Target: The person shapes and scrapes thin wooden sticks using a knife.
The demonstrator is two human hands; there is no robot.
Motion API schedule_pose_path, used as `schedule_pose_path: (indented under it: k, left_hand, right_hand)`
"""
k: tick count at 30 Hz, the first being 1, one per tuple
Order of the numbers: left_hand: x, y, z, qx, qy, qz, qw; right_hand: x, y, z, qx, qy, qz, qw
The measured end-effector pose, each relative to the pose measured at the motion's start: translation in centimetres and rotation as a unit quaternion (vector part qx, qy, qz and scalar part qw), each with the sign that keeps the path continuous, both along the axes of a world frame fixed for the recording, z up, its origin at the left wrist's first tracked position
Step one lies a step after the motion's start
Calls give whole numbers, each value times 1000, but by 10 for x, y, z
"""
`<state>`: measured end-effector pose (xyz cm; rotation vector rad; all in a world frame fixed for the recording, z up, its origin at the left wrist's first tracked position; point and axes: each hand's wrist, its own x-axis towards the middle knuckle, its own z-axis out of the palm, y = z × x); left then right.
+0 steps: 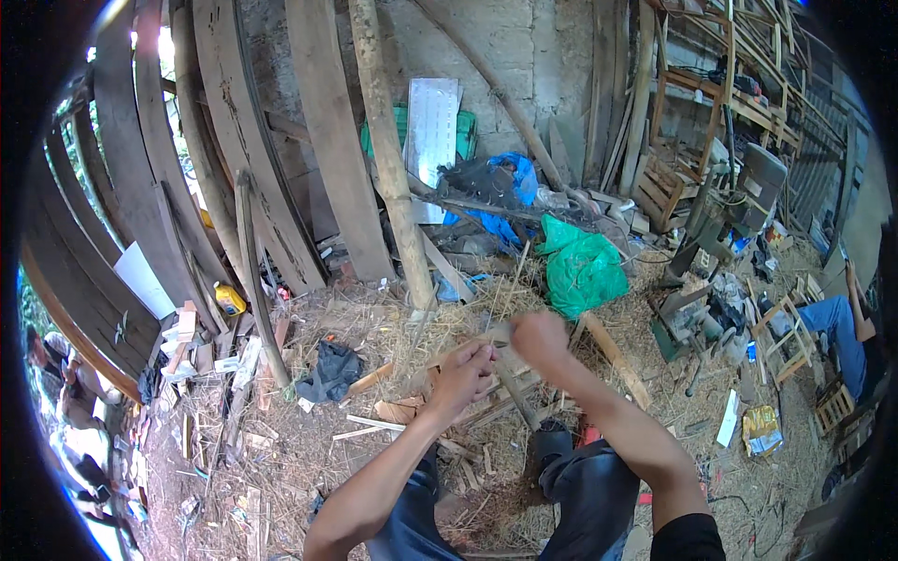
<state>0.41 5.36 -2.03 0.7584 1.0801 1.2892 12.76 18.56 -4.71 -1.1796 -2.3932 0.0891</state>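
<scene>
Above my knees, my left hand (463,376) is closed, its fingers pinching a thin pale strip (496,304) that looks like wood or bamboo. The strip rises away from me toward the green bag. Just right of it, my right hand (541,340) is a slightly blurred fist. A short, flat greyish piece like a knife blade (499,334) shows between the two hands and meets the strip close to my left fingertips. The handle is hidden inside my right fist. Below the hands, a wooden stick (517,396) slants down to my dark boot (550,439).
Straw and wood scraps cover the ground. Ahead lie a green plastic bag (582,268) and a leaning wooden pole (391,159). A black bag (329,370) lies left, near a yellow bottle (229,299). At right are a machine (748,192), a wooden frame (788,341) and another person's leg (835,337).
</scene>
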Motion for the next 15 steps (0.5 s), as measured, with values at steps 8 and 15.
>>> schedule_pose_path:
  k: [8, 15]
  left_hand:
    - [10, -3, -8, 88, 273, 62, 956]
    - [14, -9, -7, 71, 190, 41, 978]
  right_hand:
    - [18, -7, -2, -3, 3, 32, 999]
    - [29, 16, 4, 29, 16, -59, 998]
